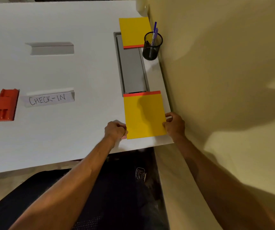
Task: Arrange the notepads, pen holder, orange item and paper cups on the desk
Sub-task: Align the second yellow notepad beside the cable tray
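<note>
**Yellow notepad gripped at both lower corners**

White table [50, 72], viewed from above, near edge toward the wearer.

Far left: orange item [6, 105], plastic, lying flat on the table, just beside the left end of the "CHECK-IN" label [48, 99]. Label: folded white card, hand-lettered, standing on the table. Beyond it, blank folded card [51, 48], same form, well apart from the label.

Centre right: grey cable tray [132, 72], recessed into the table surface, running away from the wearer.

Far end of tray: far notepad [134, 31], yellow with a red strip along its near edge, lying flat and overlapping the tray's far end. Just to its right: pen holder [151, 46], black mesh, upright, close to the table's right edge, with purple pens [154, 33] standing inside.

Near end of tray: near notepad [144, 116], yellow, red strip along its far edge at the tray's near end, lying flat close to the table's near right corner.

Left hand [116, 131]: grip curled closed, clamped on the near notepad's lower left corner. Right hand [174, 124]: fingertips pinched on the lower right edge of the same notepad.

Top right corner of the table: pale cup-like object [141, 5], cut off by the frame edge; identity uncertain.
</note>
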Demonstrator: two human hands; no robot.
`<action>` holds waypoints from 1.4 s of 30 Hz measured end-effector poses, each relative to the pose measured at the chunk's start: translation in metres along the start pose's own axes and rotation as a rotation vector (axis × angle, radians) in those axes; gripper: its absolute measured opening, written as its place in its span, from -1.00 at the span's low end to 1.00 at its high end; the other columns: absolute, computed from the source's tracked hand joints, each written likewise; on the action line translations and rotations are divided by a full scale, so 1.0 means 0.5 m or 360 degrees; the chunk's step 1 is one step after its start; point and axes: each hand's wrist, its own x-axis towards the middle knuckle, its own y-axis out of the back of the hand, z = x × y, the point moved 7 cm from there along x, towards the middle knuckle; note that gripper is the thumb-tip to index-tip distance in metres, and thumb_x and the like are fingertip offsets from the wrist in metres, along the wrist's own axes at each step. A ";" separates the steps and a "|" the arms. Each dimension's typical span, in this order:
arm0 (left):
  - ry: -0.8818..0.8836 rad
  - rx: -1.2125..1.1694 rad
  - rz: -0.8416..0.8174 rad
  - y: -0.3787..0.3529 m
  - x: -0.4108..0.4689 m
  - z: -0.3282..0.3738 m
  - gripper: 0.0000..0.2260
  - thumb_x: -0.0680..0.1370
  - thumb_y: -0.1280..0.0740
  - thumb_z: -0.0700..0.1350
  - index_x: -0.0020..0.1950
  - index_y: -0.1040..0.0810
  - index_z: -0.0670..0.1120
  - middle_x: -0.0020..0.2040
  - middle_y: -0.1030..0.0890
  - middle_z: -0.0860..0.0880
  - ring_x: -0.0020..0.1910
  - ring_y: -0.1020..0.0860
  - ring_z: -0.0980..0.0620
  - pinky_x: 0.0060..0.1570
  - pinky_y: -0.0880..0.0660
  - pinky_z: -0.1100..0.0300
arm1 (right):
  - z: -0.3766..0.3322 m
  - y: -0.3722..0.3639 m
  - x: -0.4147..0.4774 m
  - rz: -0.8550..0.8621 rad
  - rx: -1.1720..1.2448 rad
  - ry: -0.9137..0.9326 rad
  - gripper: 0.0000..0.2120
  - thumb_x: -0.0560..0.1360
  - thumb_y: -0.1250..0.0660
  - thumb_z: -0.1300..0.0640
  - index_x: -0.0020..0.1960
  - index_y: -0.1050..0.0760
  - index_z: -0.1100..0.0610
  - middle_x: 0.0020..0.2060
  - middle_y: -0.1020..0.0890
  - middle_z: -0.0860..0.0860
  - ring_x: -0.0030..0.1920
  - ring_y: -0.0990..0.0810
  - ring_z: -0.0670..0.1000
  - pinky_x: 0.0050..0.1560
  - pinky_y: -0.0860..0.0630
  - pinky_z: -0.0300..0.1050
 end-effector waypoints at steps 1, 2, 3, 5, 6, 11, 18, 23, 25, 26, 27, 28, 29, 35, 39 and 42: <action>0.0011 0.0000 0.0005 -0.007 -0.001 -0.004 -0.73 0.48 -0.25 -0.49 -0.23 -0.58 -0.15 -0.29 -0.62 -0.17 -0.38 -0.61 -0.01 -0.57 -0.50 0.28 | 0.004 0.000 0.000 0.0007 -0.0041 0.0021 -0.73 0.43 -0.41 0.34 0.10 -0.61 0.14 -0.11 -0.68 0.14 -0.08 -0.64 0.16 -0.10 -0.57 -0.01; 0.0016 0.0007 0.0008 -0.013 -0.001 -0.009 -0.74 0.48 -0.26 -0.48 -0.23 -0.58 -0.16 -0.29 -0.62 -0.16 -0.38 -0.62 0.01 -0.57 -0.50 0.29 | 0.008 0.000 -0.001 0.0017 -0.0081 0.0041 -0.73 0.43 -0.40 0.34 0.10 -0.61 0.14 -0.10 -0.68 0.14 -0.08 -0.64 0.17 -0.11 -0.56 -0.02; 0.0017 0.0025 0.0008 -0.019 -0.001 -0.013 -0.75 0.48 -0.27 -0.48 -0.23 -0.59 -0.16 -0.28 -0.62 -0.15 -0.37 -0.62 0.02 -0.57 -0.50 0.30 | 0.012 0.000 0.000 0.0027 -0.0115 0.0055 -0.73 0.43 -0.39 0.35 0.09 -0.61 0.14 -0.09 -0.68 0.14 -0.07 -0.64 0.17 -0.12 -0.55 -0.02; 0.0023 0.0063 0.0004 -0.032 -0.002 -0.022 -0.77 0.47 -0.31 -0.45 -0.23 -0.60 -0.15 -0.26 -0.62 -0.12 -0.35 -0.62 0.05 -0.55 -0.50 0.32 | 0.021 -0.001 0.000 0.0038 -0.0175 0.0057 -0.73 0.43 -0.36 0.36 0.08 -0.61 0.13 -0.05 -0.68 0.13 -0.04 -0.64 0.18 -0.13 -0.54 -0.03; 0.0024 0.0086 0.0003 -0.037 -0.002 -0.026 -0.77 0.47 -0.34 -0.44 -0.25 -0.60 -0.14 -0.25 -0.63 -0.11 -0.34 -0.62 0.05 -0.56 -0.50 0.33 | 0.024 -0.002 0.001 0.0038 -0.0207 0.0060 -0.74 0.43 -0.35 0.36 0.07 -0.61 0.13 -0.03 -0.68 0.12 -0.03 -0.64 0.19 -0.13 -0.53 -0.04; -0.0003 0.0219 0.0025 -0.059 -0.001 -0.031 -0.79 0.44 -0.41 -0.41 -0.26 -0.62 -0.10 -0.21 -0.64 -0.11 -0.37 -0.62 0.04 -0.48 -0.57 0.27 | 0.031 -0.001 0.007 0.0070 -0.0325 0.0134 -0.78 0.43 -0.31 0.36 0.02 -0.61 0.20 0.00 -0.67 0.14 -0.02 -0.63 0.20 -0.09 -0.56 -0.01; -0.0045 0.0222 0.0073 -0.069 -0.005 -0.025 -0.84 0.44 -0.44 -0.31 -0.27 -0.61 -0.09 -0.18 -0.65 -0.10 -0.15 -0.68 -0.15 -0.08 -0.66 -0.08 | 0.038 -0.005 0.015 0.0072 -0.0406 0.0187 -0.81 0.45 -0.31 0.35 0.03 -0.60 0.24 0.00 -0.65 0.17 -0.02 -0.61 0.19 -0.05 -0.58 0.05; -0.0022 0.0205 0.0091 -0.067 -0.012 -0.020 -0.86 0.43 -0.48 -0.25 -0.28 -0.62 -0.06 -0.20 -0.67 -0.11 -0.19 -0.68 -0.13 -0.10 -0.66 -0.10 | 0.039 -0.005 0.016 0.0064 -0.0388 0.0171 -0.81 0.46 -0.30 0.34 0.04 -0.60 0.27 0.01 -0.64 0.19 0.01 -0.60 0.21 -0.10 -0.48 -0.06; -0.0017 0.0190 0.0092 -0.066 -0.012 -0.020 -0.85 0.42 -0.49 -0.27 -0.29 -0.62 -0.06 -0.20 -0.68 -0.13 -0.18 -0.69 -0.15 -0.09 -0.66 -0.12 | 0.038 -0.006 0.016 0.0050 -0.0392 0.0172 -0.85 0.45 -0.29 0.34 -0.01 -0.59 0.29 -0.02 -0.64 0.21 0.00 -0.59 0.23 -0.15 -0.40 -0.11; -0.0019 0.0185 0.0090 -0.065 -0.012 -0.021 -0.85 0.42 -0.49 -0.27 -0.28 -0.62 -0.06 -0.19 -0.68 -0.14 -0.17 -0.69 -0.15 -0.09 -0.66 -0.12 | 0.037 -0.006 0.016 0.0044 -0.0394 0.0174 -0.86 0.45 -0.29 0.34 -0.03 -0.58 0.30 -0.03 -0.63 0.22 -0.01 -0.59 0.24 -0.15 -0.39 -0.11; -0.0020 0.0180 0.0092 -0.064 -0.012 -0.021 -0.88 0.42 -0.50 -0.25 -0.27 -0.64 -0.08 -0.20 -0.69 -0.14 -0.17 -0.69 -0.15 -0.08 -0.66 -0.12 | 0.037 -0.007 0.015 0.0037 -0.0397 0.0177 -0.86 0.45 -0.28 0.34 -0.03 -0.58 0.30 -0.03 -0.63 0.22 0.00 -0.59 0.25 -0.15 -0.39 -0.10; -0.0020 0.0181 0.0095 -0.063 -0.011 -0.021 -0.92 0.42 -0.50 -0.22 -0.25 -0.66 -0.10 -0.21 -0.70 -0.15 -0.18 -0.69 -0.15 -0.08 -0.66 -0.12 | 0.036 -0.007 0.014 0.0029 -0.0397 0.0180 -0.86 0.45 -0.28 0.34 -0.03 -0.57 0.31 -0.03 -0.63 0.23 -0.01 -0.58 0.25 -0.15 -0.39 -0.09; -0.0024 0.0186 0.0094 -0.062 -0.011 -0.021 -0.95 0.42 -0.51 -0.20 -0.22 -0.68 -0.13 -0.22 -0.70 -0.15 -0.18 -0.69 -0.15 -0.08 -0.66 -0.11 | 0.035 -0.007 0.014 0.0022 -0.0396 0.0184 -0.87 0.45 -0.28 0.34 -0.04 -0.57 0.32 -0.04 -0.62 0.24 -0.01 -0.58 0.26 -0.16 -0.38 -0.09; -0.0066 0.0298 0.0014 -0.062 -0.015 -0.007 -0.84 0.46 -0.48 -0.18 -0.32 -0.62 -0.09 -0.21 -0.68 -0.10 -0.11 -0.68 -0.10 -0.01 -0.64 0.02 | 0.030 -0.005 0.012 -0.0014 -0.0428 0.0209 -0.85 0.48 -0.29 0.32 0.02 -0.55 0.34 0.03 -0.60 0.27 0.05 -0.57 0.27 -0.10 -0.40 -0.07; -0.0233 0.0425 0.0004 -0.048 -0.032 0.018 -0.94 0.48 -0.42 -0.14 -0.15 -0.67 -0.10 -0.25 -0.61 0.10 -0.10 -0.61 0.01 -0.11 -0.47 0.26 | 0.008 0.001 -0.006 0.0000 -0.0477 0.0297 -0.69 0.54 -0.30 0.24 0.27 -0.47 0.26 0.20 -0.51 0.20 0.21 -0.49 0.21 0.12 -0.46 0.04; -0.0453 0.0533 0.0015 -0.020 -0.061 0.054 -0.77 0.56 -0.37 -0.07 0.18 -0.64 -0.08 0.08 -0.65 0.04 0.06 -0.55 0.09 0.09 -0.34 0.31 | -0.026 0.003 -0.020 0.0014 -0.0586 0.0413 -0.65 0.56 -0.28 0.16 0.32 -0.43 0.22 0.23 -0.48 0.19 0.24 -0.46 0.19 0.15 -0.51 0.10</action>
